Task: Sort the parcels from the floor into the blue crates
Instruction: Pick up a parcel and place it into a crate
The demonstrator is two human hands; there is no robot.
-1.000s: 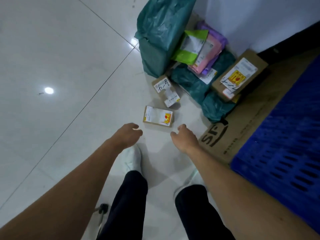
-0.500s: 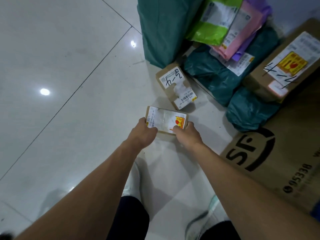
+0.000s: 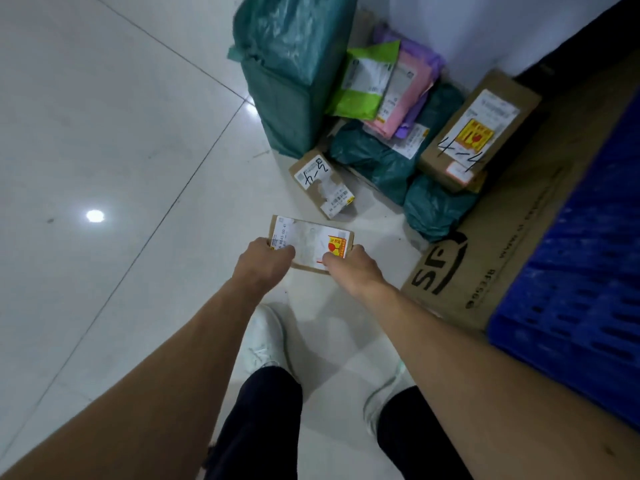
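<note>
A small flat cardboard parcel (image 3: 310, 240) with a white label and a yellow-red sticker is held above the white floor. My left hand (image 3: 263, 263) grips its left end and my right hand (image 3: 349, 268) grips its right end. Beyond it lies another small cardboard box (image 3: 322, 183) marked by hand. A pile of parcels sits against the wall: a tall green bag (image 3: 294, 71), a lime mailer (image 3: 367, 84), a pink mailer (image 3: 403, 98), dark green bags (image 3: 377, 161) and a brown box (image 3: 478, 129) marked 4-4. A blue crate (image 3: 585, 289) stands at the right edge.
A flattened cardboard sheet (image 3: 485, 251) with black lettering lies under the pile and beside the crate. My legs and white shoes (image 3: 265, 341) stand below the hands. White tiled floor (image 3: 104, 150) spreads to the left. A white wall (image 3: 485, 26) backs the pile.
Both hands reached down to the small flat parcel and took hold of its ends. It is now lifted and nearer to me; the view has pulled back, showing the blue crate again.
</note>
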